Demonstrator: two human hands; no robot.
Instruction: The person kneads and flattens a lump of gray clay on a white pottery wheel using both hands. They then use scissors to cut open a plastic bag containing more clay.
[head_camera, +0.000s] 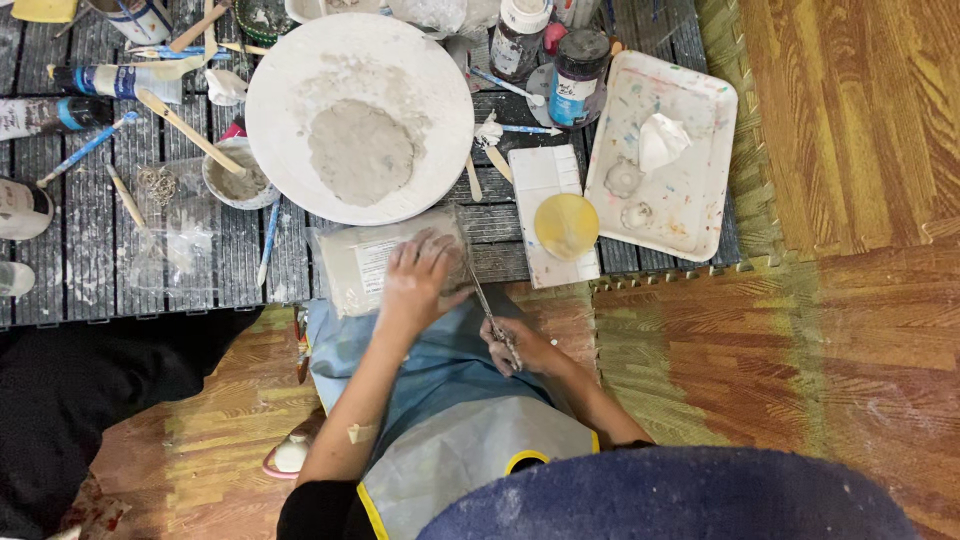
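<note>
The left hand (418, 278) lies flat, fingers spread, pressing down on a clear plastic bag of grey powder (385, 262) that rests at the near edge of the grey slatted mat (90, 250), partly over the blue apron (440, 380). The right hand (515, 345) is closed around the handles of a pair of scissors (490, 315), the blades angled up toward the bag's right edge; whether they have begun to cut is hard to tell at this resolution. Just beyond the bag, the large white bowl (290, 70) already holds a flattened mound of grey paste (360, 152). Judged from this, one batch is mixed, and the bag looks not yet emptied.
</note>
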